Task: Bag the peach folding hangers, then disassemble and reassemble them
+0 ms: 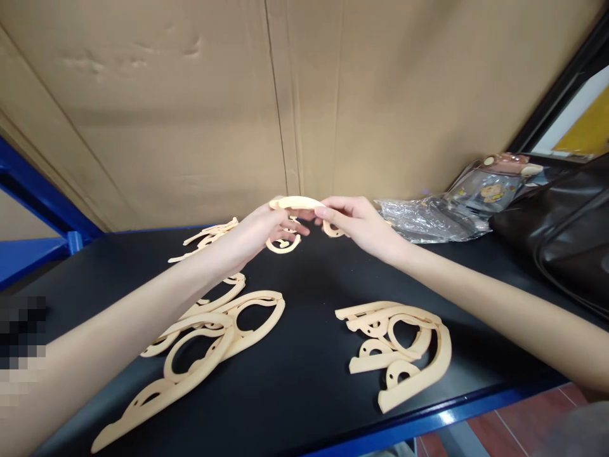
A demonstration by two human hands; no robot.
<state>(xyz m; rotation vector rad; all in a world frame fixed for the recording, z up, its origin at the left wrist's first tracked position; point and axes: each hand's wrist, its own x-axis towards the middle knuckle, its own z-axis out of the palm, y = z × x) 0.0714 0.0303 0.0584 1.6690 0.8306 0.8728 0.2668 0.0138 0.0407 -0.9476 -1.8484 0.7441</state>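
tan cardboard stands behind a black tabletop. off the tabletop's left end is a blue metal frame. on the tabletop's near left, several hanger-like beige pieces lie overlapping, and a smaller bunch of beige parts lies at its far left, beside the left forearm. over the tabletop's far middle, the left hand is half open, its fingers loosely bent under the left end of a curved beige piece; whether it grips that end, i cannot tell. a beige ring-shaped part shows just below these fingers. the right hand pinches the piece's right end between thumb and fingers. on the tabletop's near right lies a stack of beige hangers; at its far right are a crinkled plastic bag, a clear bottle with a pinkish lid and, farthest right, a dark bag.
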